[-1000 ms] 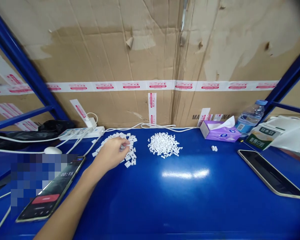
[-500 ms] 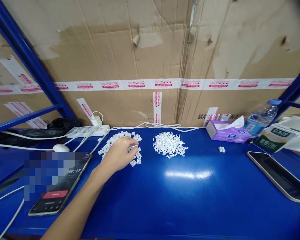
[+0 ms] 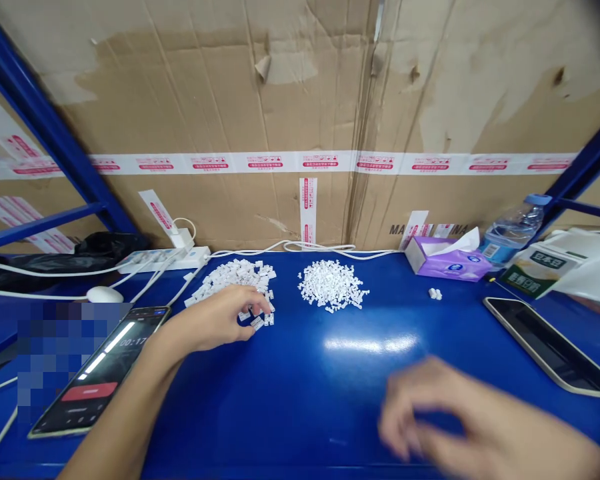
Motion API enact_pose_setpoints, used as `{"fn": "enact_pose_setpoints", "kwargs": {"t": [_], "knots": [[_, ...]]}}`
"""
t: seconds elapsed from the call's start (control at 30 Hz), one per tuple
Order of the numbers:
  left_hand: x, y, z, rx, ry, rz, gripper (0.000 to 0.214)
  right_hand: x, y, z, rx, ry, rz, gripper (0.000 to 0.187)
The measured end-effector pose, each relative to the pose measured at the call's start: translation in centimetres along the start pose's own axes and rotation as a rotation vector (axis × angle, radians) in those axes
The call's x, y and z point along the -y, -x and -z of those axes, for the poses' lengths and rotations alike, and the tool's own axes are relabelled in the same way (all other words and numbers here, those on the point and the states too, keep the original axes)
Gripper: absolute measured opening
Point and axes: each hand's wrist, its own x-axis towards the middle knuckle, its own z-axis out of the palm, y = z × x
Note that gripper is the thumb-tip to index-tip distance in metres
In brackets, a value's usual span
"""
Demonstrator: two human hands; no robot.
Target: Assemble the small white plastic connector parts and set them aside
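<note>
White plastic pieces [image 3: 233, 275] lie heaped at the back left of our blue surface [image 3: 305, 393], well apart from a second heap [image 3: 331, 285] of smaller ones, likely so the two kinds do not mix. Our left hand [image 3: 215, 323] rests at the first heap's near edge, fingers [image 3: 260, 305] drawn narrow over loose pieces; whether they grip one we cannot tell. Our right hand [image 3: 460, 420] hovers blurred, fingers loosely spread, nothing visible in them.

A purple cardboard tissue box [image 3: 447, 261] sits beside a clear plastic water bottle [image 3: 510, 233]; a dark smartphone [image 3: 550, 347] lies flat on the blue table [image 3: 300, 400].
</note>
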Motion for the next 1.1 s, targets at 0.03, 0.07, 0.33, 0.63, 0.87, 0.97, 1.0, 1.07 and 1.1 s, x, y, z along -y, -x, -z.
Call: {"fn": "enact_pose_setpoints", "kwargs": {"t": [0.03, 0.07, 0.33, 0.63, 0.87, 0.97, 1.0, 1.07, 1.1], "knots": [[0.2, 0.0, 0.0, 0.015, -0.01, 0.009, 0.032, -1.3, -1.3, 1.8, -0.08, 0.02, -0.052, 0.024], [0.4, -0.1, -0.1, 0.03, -0.024, 0.019, 0.029, -2.7, -2.8, 3.2, -0.191, 0.067, -0.098, 0.02], [0.4, -0.5, -0.3, 0.029, -0.084, 0.045, 0.012, -9.7, -7.4, 5.2, -0.351, 0.195, -0.08, 0.018], [-2.5, -0.4, -0.2, 0.061, 0.046, -0.028, 0.008, -10.2, -7.1, 4.4, -0.41, 0.329, -0.037, 0.021], [-7.8, -4.2, -3.1, 0.09, 0.07, -0.226, 0.011, -9.9, -7.9, 5.2, -0.275, 0.469, 0.053, 0.027], [-8.7, -5.8, -4.3, 0.039, 0.052, -0.214, 0.012, -9.7, -8.3, 5.5, -0.267, 0.453, 0.069, 0.027], [-8.8, -6.1, -4.6, 0.019, 0.05, -0.215, 0.013, -9.6, -8.3, 5.5, -0.276, 0.441, 0.07, 0.027], [-8.6, -6.2, -5.1, -0.019, 0.046, -0.209, 0.016, -9.6, -8.3, 5.5, -0.296, 0.417, 0.069, 0.028], [-8.3, -6.0, -5.2, -0.038, 0.046, -0.201, 0.02, -9.6, -8.3, 5.5, -0.304, 0.408, 0.067, 0.027]]}}
